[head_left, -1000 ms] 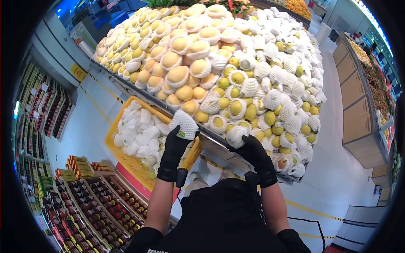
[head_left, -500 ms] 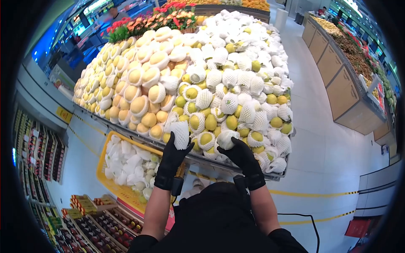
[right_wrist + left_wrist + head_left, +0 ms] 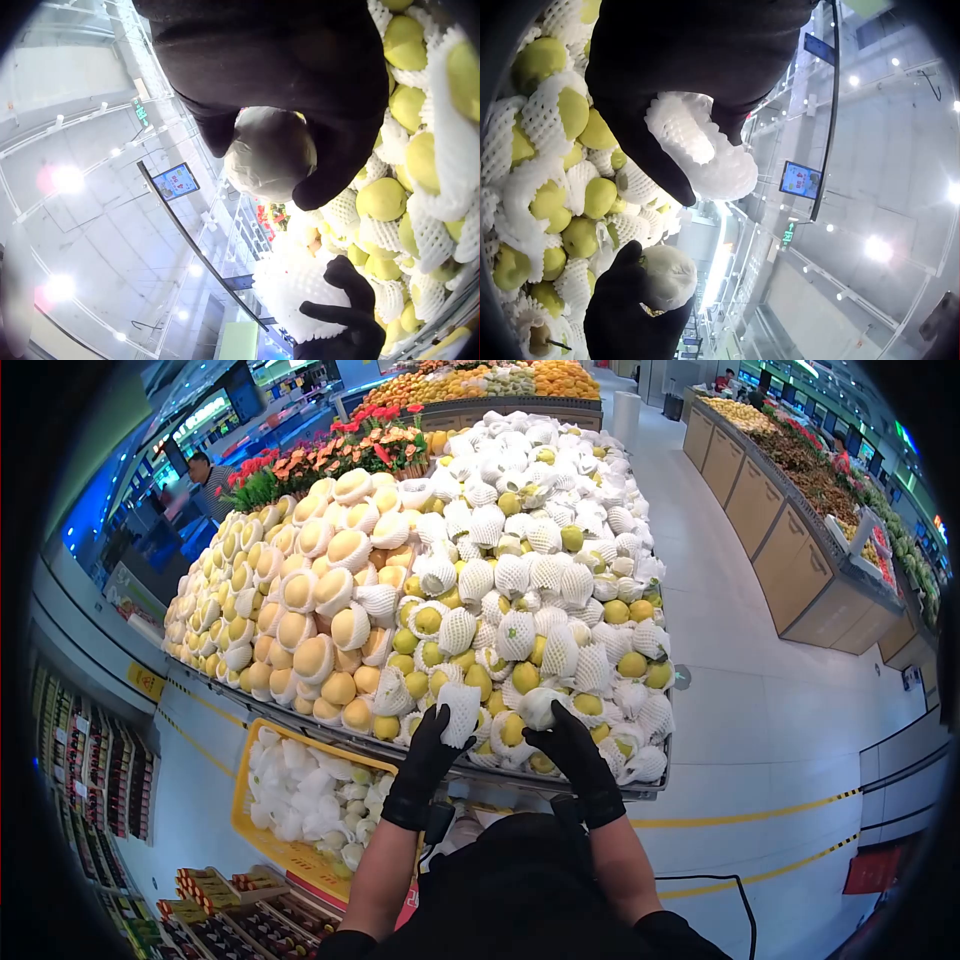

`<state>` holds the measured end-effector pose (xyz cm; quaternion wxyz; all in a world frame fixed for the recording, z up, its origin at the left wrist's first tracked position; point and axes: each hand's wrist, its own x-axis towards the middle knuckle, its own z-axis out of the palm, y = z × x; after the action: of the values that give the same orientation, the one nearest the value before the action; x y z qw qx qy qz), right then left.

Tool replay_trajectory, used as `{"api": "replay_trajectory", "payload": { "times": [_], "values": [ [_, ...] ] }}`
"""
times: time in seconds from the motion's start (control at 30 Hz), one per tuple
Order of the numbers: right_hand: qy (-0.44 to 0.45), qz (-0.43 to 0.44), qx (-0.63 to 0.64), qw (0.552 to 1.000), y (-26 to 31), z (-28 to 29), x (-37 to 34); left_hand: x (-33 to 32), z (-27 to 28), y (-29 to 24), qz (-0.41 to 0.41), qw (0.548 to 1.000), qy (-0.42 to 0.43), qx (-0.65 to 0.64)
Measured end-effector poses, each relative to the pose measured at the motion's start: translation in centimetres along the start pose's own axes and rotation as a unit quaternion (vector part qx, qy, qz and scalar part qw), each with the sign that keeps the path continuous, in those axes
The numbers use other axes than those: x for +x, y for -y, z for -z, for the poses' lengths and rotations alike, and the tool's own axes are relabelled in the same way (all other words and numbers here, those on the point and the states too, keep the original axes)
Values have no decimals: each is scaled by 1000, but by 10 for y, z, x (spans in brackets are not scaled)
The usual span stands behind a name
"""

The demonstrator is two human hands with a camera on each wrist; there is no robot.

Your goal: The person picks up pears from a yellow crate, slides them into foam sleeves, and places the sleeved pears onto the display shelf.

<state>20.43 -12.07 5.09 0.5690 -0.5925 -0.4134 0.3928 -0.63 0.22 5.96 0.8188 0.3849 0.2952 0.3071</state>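
Both hands wear black gloves and are raised over the front edge of a pear display. My left hand [image 3: 430,752] grips a white foam net sleeve [image 3: 459,714], which looks hollow at its end in the left wrist view. Between the thumb and fingers of my right hand [image 3: 577,752] is a round fruit in thin white wrapping [image 3: 541,707]; its wrapper [image 3: 271,154] is smooth and slightly crinkled up close. The net and the wrapped fruit are side by side with a gap between them. Below and beyond lie yellow-green pears [image 3: 525,677], many in foam nets.
Larger yellow fruits [image 3: 314,657] in nets fill the display's left part. A yellow crate [image 3: 243,792] with white wrappings and fruit stands below at left. Shelves of jars [image 3: 215,935] are near it. Potted flowers [image 3: 330,455] and a person [image 3: 207,482] are behind; another produce counter [image 3: 770,530] stands right.
The head view has swung up and to the right. My hands have come closer together, and the left one has moved from beside the crate to in front of the pears. Both grips persist.
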Motion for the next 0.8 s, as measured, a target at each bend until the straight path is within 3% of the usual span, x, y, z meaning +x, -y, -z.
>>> {"api": "replay_trajectory", "payload": {
  "times": [0.1,0.2,0.27,0.33,0.4,0.5,0.6,0.7,0.8],
  "values": [
    [-22,12,44,999,-1,1,6,0,-16,-4,8,994,40,-105],
    [18,43,-131,990,5,9,12,4,-22,-1,14,986,64,-156],
    [-12,-4,34,999,-5,3,13,16,-11,12,-68,995,55,51],
    [-13,-27,110,993,-7,1,13,15,-20,6,-117,974,44,190],
    [12,-28,101,994,-7,1,14,8,-27,-2,-132,957,31,258],
    [9,-95,381,920,-24,1,20,7,-29,-3,-156,929,5,336],
    [8,-91,422,902,-23,4,19,12,-18,4,-218,841,-3,495],
    [-8,-85,427,900,-17,6,18,10,-24,1,-192,863,0,468],
    [-31,-75,281,956,-19,11,18,11,-24,2,-136,911,-3,390]
  ]
}}
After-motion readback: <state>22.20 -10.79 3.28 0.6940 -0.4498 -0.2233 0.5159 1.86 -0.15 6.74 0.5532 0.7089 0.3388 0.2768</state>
